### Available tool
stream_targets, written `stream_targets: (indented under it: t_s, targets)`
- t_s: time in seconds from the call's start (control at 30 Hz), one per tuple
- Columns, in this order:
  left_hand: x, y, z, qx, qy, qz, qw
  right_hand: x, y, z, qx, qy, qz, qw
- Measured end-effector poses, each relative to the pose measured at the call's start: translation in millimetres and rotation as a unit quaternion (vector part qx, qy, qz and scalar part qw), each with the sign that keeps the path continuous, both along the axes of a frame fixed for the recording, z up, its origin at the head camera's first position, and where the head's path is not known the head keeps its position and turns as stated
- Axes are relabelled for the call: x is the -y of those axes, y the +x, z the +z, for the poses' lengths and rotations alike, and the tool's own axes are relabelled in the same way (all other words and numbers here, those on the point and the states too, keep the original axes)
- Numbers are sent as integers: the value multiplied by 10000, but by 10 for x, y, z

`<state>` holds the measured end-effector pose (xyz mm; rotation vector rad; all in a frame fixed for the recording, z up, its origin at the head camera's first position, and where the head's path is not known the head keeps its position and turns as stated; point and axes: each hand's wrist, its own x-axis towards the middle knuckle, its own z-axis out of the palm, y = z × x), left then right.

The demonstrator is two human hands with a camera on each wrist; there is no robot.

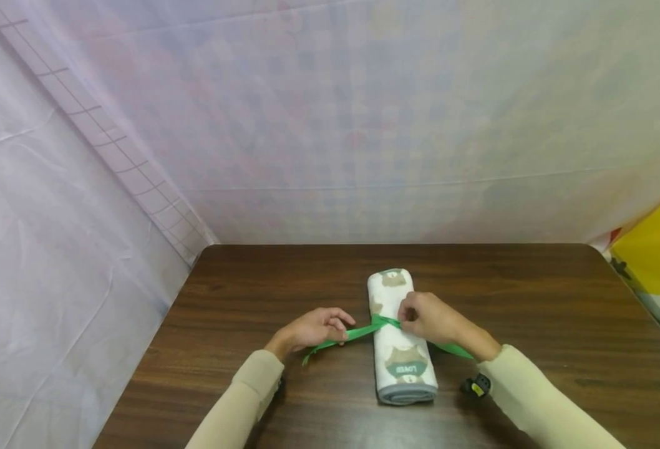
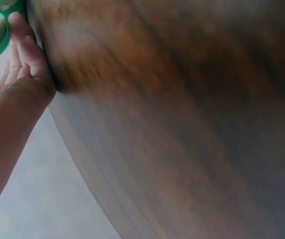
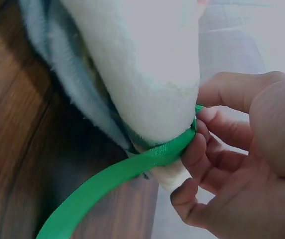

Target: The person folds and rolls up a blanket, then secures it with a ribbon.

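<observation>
A rolled white towel (image 1: 393, 342) with bear prints and a grey inner side lies lengthwise on the table. Around its middle runs a green ribbon (image 1: 360, 332), crossed over itself on top. My left hand (image 1: 314, 328) is left of the roll and holds one ribbon end between thumb and fingers; a short tail hangs past it. At the crossing, my right hand (image 1: 433, 318) pinches the ribbon with its fingertips against the towel's right side. The other ribbon end trails out below that hand, and the right wrist view shows it as a wide green band (image 3: 102, 184).
The brown wooden table (image 1: 240, 280) has rounded back corners. A pale patterned curtain (image 1: 352, 125) hangs behind it and a white sheet (image 1: 55, 249) on the left. Something yellow (image 1: 652, 249) stands beyond the right edge. A small dark device (image 1: 476, 386) sits at my right wrist.
</observation>
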<state>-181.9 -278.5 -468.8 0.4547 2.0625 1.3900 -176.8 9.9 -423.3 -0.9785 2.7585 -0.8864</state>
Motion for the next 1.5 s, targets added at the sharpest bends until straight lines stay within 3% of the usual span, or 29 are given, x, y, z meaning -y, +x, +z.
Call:
stream_targets:
  t_s: [0.27,0.7,1.0,1.17,1.37,1.5]
  targets:
    - [5,5,18,0,42,-79,10000,-49,-105,27,1128,-736,-244,9906]
    - [17,-2,10,113,168,-32,9998,28,-128,91,690,-991,-742,9899]
    - [11,-8,-10,206,284,98,9993,73,-107,100,547,-1235,-578,9891]
    - [15,-2,-9,306,343,194,9988,52,-109,148,435,-997,-563,9925]
    - [22,-9,-16,313,322,184,9988,-64,-125,255,1055,-351,-94,9938]
    - [21,-8,-15,305,349,178,9988,-127,-126,285,1439,-338,361,9884]
